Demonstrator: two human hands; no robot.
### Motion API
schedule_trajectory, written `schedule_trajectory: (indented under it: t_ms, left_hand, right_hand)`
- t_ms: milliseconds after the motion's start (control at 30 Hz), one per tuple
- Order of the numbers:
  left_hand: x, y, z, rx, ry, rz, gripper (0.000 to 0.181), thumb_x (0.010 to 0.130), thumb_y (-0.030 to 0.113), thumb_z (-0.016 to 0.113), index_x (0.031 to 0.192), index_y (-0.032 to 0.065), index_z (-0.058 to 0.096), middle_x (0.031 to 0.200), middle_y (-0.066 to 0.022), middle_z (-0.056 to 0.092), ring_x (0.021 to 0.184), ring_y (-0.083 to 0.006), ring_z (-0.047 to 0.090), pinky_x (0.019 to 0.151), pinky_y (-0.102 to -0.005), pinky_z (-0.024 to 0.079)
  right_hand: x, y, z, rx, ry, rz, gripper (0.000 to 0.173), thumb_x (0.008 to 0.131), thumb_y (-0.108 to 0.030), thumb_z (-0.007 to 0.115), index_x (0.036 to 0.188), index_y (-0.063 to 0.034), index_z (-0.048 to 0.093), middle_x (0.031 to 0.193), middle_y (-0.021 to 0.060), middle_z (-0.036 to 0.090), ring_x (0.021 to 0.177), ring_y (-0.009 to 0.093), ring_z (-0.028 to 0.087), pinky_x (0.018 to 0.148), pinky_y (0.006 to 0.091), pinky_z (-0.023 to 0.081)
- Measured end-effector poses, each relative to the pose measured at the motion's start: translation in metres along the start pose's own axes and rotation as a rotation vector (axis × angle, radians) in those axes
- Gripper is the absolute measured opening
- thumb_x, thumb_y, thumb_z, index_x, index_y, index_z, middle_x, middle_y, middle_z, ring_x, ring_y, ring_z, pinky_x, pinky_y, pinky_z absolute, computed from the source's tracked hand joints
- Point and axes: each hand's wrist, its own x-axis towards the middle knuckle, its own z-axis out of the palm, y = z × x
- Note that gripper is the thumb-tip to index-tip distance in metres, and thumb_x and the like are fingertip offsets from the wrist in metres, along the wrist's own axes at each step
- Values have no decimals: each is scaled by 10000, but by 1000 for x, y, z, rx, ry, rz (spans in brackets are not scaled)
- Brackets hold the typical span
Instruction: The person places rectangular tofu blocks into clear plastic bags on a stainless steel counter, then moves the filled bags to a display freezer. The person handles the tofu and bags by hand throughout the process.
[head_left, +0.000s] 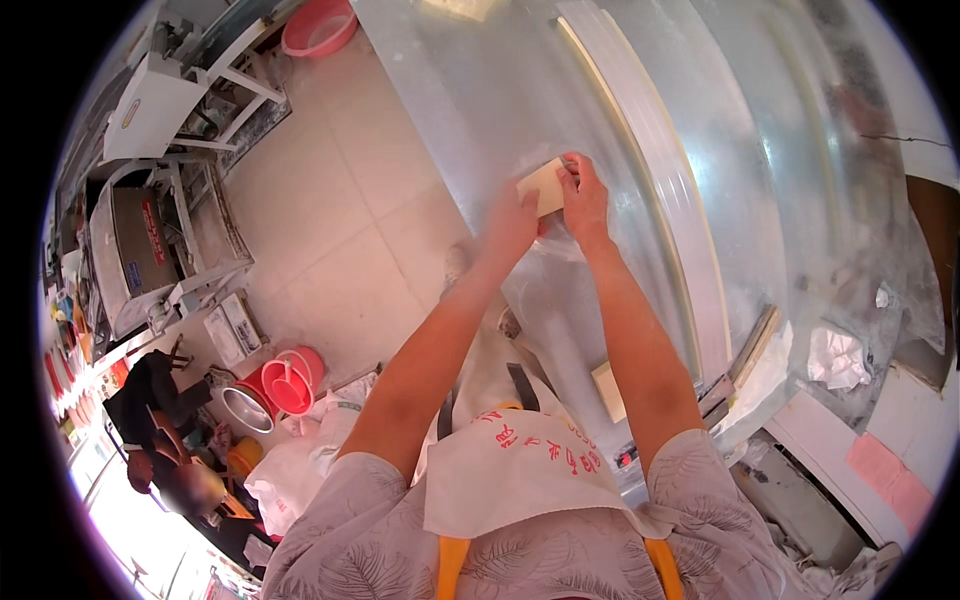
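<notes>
Both of my hands are over the metal tabletop (465, 90), near its left edge. Between them is a pale yellow rectangular slab (541, 187) that looks like stacked dough sheets. My left hand (516, 217) grips its near left side, with the thumb on top. At the right side, my right hand (586, 196) holds the slab with thumb and bent fingers. Clear plastic film (562, 244) lies crumpled under and around the hands. A small red patch shows below the slab, too hidden to name. By my right forearm lies another pale yellow piece (609, 386), partly covered by the arm.
A long pale strip (652, 157) runs along the tabletop to my right. Beyond its near end lie a wooden stick (754, 346) and a crumpled white wrapper (836, 356). Machines (142, 240), red buckets (292, 381) and a pink basin (321, 31) stand left; a person (161, 405) is lower left.
</notes>
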Motion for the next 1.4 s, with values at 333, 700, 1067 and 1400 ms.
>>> schedule_trajectory:
  t_ms: [333,700,1067,1400]
  left_hand:
    - [20,-48,19,721,238,448,487,1051,367,650,1301,-20,493,958,-321,739,916,-513,739,771,-552,604]
    - [-171,-164,-42,141,-133,-244,293,1050,289,660,1118,4,661,861,-90,739,763,-150,700,706,-337,567]
    - [-280,-204,63,-11,-605,-401,623,975,381,786,1391,-32,574,1308,-106,653,1229,-175,598,1066,-360,466]
    - [-299,-244,48,-319,-290,-388,431,1006,191,781,1347,-29,633,1227,-68,714,1137,-146,663,1009,-324,519]
  right_hand:
    - [-10,22,-31,-364,93,-354,236,1032,-185,652,1217,-38,645,1055,182,743,1005,418,701,882,525,552]
    - [-278,161,-233,-303,-71,318,278,1034,-243,693,1234,-52,712,1119,115,782,1032,250,749,919,370,568]
    - [-334,169,-165,-280,-122,144,234,1010,-229,679,1157,-47,670,1116,182,711,1093,432,625,946,533,507]
    - [-384,119,-93,-35,-173,223,244,1007,-248,677,1105,-25,685,1043,182,721,989,414,659,878,502,528]
